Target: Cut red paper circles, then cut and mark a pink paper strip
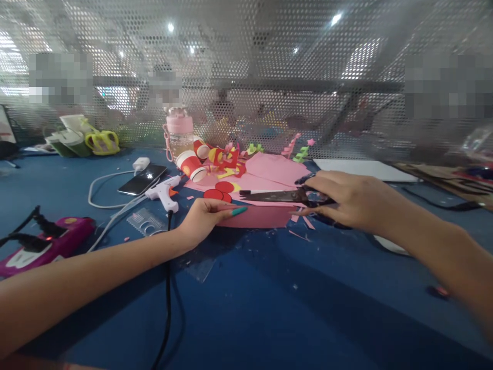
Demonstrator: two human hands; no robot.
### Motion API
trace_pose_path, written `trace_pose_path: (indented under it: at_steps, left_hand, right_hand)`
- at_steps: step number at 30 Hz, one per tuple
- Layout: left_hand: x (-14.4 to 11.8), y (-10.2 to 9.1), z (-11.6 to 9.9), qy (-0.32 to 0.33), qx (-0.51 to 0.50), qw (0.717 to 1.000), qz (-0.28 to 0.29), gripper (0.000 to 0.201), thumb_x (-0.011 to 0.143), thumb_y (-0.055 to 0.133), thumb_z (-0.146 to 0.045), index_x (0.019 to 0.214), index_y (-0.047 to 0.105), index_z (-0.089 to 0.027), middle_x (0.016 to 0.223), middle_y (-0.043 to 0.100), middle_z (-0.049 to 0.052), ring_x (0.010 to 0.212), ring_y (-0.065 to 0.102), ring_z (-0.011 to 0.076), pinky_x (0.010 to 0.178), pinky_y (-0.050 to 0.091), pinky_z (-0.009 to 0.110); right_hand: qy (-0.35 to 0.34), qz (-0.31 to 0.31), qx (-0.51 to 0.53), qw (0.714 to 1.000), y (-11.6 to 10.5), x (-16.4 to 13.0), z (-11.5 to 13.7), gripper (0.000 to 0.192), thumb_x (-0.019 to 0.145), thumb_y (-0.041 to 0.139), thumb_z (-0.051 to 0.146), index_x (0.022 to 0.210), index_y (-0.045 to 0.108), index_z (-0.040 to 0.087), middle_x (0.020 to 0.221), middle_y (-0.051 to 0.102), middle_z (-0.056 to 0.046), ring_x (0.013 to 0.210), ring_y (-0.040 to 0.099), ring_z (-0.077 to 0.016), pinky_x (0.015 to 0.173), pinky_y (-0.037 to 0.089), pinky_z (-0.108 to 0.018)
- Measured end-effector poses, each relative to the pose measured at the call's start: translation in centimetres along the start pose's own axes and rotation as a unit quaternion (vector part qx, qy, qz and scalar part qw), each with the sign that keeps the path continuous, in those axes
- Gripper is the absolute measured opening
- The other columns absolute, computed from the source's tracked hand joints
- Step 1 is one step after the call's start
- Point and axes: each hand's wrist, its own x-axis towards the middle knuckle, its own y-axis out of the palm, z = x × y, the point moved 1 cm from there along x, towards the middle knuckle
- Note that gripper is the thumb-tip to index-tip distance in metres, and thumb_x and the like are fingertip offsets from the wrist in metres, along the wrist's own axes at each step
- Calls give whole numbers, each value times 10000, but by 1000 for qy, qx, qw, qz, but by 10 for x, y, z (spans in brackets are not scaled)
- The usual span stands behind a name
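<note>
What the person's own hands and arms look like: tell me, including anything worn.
The left hand shows one long teal nail. On the right hand, nail details are too unclear to tell. No sleeves, gloves or watches show on the visible forearms.

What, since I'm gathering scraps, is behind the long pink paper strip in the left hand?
Behind the pink paper strip are red paper circles, dark-bladed metal scissors in the right hand, and pale pink paper sheets. What the strip and left hand cover cannot be seen.
</note>
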Motion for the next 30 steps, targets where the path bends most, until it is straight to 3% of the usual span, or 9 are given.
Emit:
trace_pose_path:
  at_steps: [4,14,30]
  left_hand:
    - [0,0,-1,-21,9,1000,-5,99,606,798,-220,700,766,-218,725,760,-3,657,652,122,713,521,246]
    - [1,0,1,-43,3,999,-9,126,694,714,-89,691,763,-206,686,754,-6,587,622,91,642,479,214]
    - [1,0,2,-36,11,999,10,116,715,710,-117,765,766,-205,769,764,10,678,664,126,726,512,255]
  right_hand:
    - [-34,29,-52,998,-1,-1,4,375,912,324,375,894,615,140,756,682,-119,651,655,-248,493,467,-329]
    - [-30,114,-41,992,0,-2,10,220,837,418,276,781,609,182,740,715,-58,620,685,-232,475,500,-329]
    - [-9,110,-100,989,1,-3,10,248,830,436,337,809,644,204,752,731,-65,599,691,-248,471,490,-338]
